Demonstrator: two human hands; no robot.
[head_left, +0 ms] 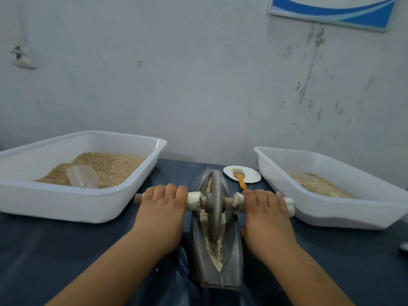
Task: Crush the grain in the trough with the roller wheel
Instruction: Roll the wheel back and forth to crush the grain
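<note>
Behind, dark blue table (66, 244) meets scuffed grey wall (198, 85).

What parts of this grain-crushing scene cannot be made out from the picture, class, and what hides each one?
Head view:
- Axle handles: covered by the left hand and right hand, fingers curled over them.
- Trough floor under the roller wheel: hidden by the wheel and grain.
- Right tub: cut off by the picture's right edge.
- Clear scoop in the left tub: partly buried, outline blurred.
- Wall poster: cut off by the top edge.
</note>
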